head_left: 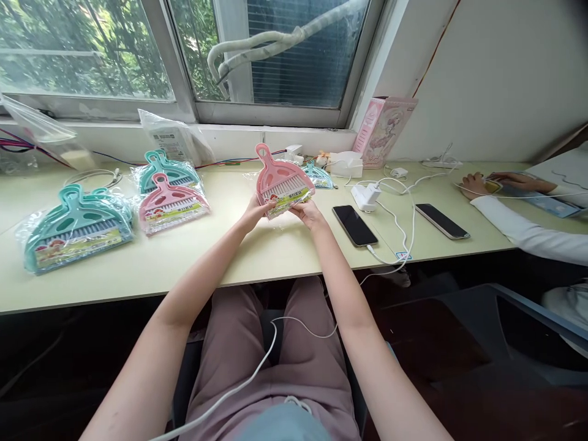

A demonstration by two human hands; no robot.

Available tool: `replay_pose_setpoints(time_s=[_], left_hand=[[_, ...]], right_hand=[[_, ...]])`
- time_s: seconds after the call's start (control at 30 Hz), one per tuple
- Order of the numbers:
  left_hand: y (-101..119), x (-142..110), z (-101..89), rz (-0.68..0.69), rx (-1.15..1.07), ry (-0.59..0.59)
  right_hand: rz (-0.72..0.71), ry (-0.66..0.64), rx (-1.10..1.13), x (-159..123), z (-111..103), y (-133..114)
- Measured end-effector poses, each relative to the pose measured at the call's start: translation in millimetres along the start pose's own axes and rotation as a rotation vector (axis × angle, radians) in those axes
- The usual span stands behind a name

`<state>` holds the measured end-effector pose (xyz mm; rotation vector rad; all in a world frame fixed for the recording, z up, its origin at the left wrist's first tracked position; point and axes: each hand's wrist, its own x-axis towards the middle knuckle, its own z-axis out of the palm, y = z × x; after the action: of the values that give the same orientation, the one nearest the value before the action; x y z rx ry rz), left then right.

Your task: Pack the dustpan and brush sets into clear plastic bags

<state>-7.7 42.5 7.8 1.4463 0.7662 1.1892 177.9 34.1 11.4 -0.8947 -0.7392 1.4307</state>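
Note:
Between my two hands is a pink mini dustpan and brush set (281, 177) in clear wrapping, tilted with its handle pointing away from me. My left hand (256, 214) grips its lower left corner, and my right hand (307, 212) grips the lower right edge. Left of them, another wrapped pink dustpan set (172, 207) lies against a teal dustpan set (168, 171). Farther left is a larger-looking teal set (76, 229), also wrapped. Behind the held one, a small teal set (318, 176) is partly hidden.
Right of my hands lie a charging phone (354, 225), a white plug adapter (366, 197) and loose cables. A second phone (441, 221) lies farther right, near another person's hands (475, 185). A pink box (383, 131) and a tissue pack (346, 164) stand along the wall.

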Motion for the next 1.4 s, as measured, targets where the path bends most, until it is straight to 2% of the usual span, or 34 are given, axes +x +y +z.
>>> replay_pose_setpoints(time_s=[0.13,0.27,0.57,0.9,1.17,1.4], left_hand=[[0.2,0.2,0.1,-0.007,-0.010,-0.002],[5.4,-2.1,1.1,-0.026,-0.008,-0.051],[6.1,-1.2,0.8,0.038,-0.003,-0.045],[2.3,-1.0,2.9,-0.013,0.027,-0.010],[9.4,-6.3,7.9,0.002,0.030,-0.008],[14.4,-6.0,10.5,-0.011,-0.058,0.029]], right_hand=[[-0.001,-0.008,0.035,0.7,-0.6,0.4],[-0.003,0.032,0.039,0.3,1.4,1.3],[-0.011,0.066,-0.001,-1.8,6.5,0.8],[0.016,-0.054,-0.022,0.6,-11.1,-6.0],[-0.007,0.079,-0.002,3.5,-1.5,4.5],[-0.028,0.090,0.042,0.9,5.0,7.6]])
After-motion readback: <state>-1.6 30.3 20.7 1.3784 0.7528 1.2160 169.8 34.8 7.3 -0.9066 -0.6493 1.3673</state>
